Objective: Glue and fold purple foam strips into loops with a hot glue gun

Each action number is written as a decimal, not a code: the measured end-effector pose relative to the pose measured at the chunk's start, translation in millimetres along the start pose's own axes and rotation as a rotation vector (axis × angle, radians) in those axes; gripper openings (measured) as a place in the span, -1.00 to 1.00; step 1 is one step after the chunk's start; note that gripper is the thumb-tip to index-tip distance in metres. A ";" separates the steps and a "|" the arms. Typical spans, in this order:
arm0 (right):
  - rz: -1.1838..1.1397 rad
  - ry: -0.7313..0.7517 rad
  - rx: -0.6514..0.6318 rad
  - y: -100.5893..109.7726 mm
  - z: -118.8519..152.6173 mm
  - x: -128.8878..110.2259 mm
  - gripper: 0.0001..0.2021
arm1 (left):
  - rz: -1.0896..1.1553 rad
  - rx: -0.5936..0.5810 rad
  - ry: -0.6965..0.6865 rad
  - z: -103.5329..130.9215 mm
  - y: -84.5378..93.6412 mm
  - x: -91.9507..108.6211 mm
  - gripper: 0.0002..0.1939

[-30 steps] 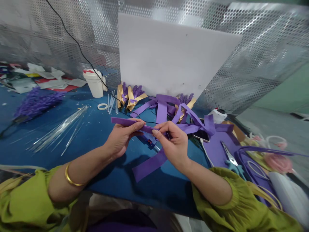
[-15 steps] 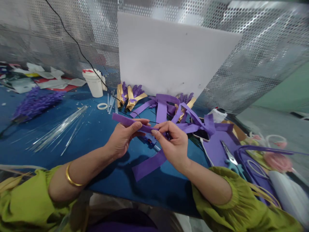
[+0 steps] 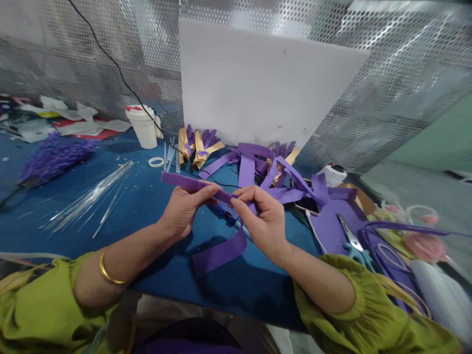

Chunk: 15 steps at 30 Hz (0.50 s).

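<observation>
Between both hands stretches a purple ribbon strip (image 3: 180,181), its free end pointing up and left. My left hand (image 3: 186,209) pinches it between thumb and fingers. My right hand (image 3: 263,219) grips it further right, fingertips pressed together on the strip. A loose tail of purple ribbon (image 3: 221,253) hangs below my right hand, its end curling left over the blue table (image 3: 155,260). Under the hands lies a blue tool with a clear stick (image 3: 230,216), perhaps a glue gun, partly covered by them. More purple strips (image 3: 247,167) lie heaped just behind.
Small lavender bundles in tan wrapping (image 3: 201,150) stand by a white board (image 3: 265,83). Left are a white cup (image 3: 143,129), a tape ring (image 3: 156,162), clear thin strands (image 3: 94,199) and purple flowers (image 3: 55,157). Scissors (image 3: 354,241) and a phone (image 3: 308,206) lie right.
The strip's free end has shifted left as my left hand moves slightly left. The hanging tail has swung left and now curls more. My right hand has moved very little.
</observation>
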State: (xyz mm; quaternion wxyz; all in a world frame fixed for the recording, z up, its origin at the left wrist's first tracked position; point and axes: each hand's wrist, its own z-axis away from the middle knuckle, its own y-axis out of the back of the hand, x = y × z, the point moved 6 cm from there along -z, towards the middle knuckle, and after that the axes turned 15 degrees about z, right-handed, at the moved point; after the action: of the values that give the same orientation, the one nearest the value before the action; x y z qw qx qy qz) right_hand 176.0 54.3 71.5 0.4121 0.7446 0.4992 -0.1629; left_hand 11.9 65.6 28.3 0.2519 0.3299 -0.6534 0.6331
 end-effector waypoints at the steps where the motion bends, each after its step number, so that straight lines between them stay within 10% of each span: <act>1: 0.004 -0.006 0.004 0.1 0.0 0.2 -0.84 | 0.003 -0.011 0.008 0.0 -0.6 -0.8 -0.83; 15: 0.024 0.014 0.001 -3.1 0.6 0.4 -0.86 | -0.154 -0.066 -0.043 0.7 -3.6 1.4 -0.84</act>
State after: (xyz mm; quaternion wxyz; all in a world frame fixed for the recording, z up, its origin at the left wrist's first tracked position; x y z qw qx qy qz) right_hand 173.5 54.6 69.5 0.4102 0.7518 0.4930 -0.1532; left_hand 13.8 64.8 31.7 0.2964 0.3841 -0.6518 0.5829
